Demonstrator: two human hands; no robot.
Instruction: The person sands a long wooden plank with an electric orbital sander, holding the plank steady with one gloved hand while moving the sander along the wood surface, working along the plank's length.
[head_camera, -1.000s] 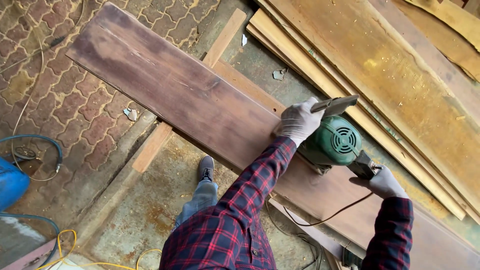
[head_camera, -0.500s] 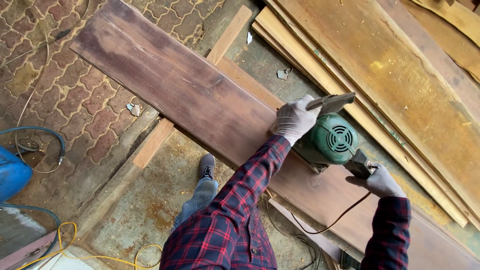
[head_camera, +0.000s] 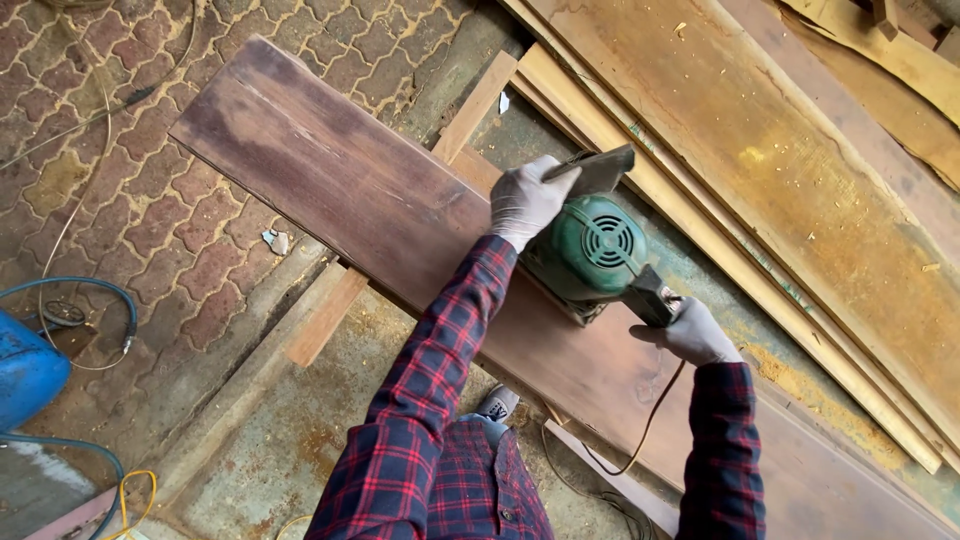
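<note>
Left hand (head_camera: 528, 203) clamps the front knob of the green power planer (head_camera: 590, 250), right hand (head_camera: 690, 335) wraps its rear handle; it sits flat on the dark plank (head_camera: 330, 170) beneath both grips, so keep even pressure, cord (head_camera: 650, 420) trailing behind the right wrist

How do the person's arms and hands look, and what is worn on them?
Both arms wear long sleeves of red and dark blue plaid flannel, reaching the wrists. The left hand and the right hand each wear a light grey, close-fitting work glove. No markings or jewellery show.
</note>
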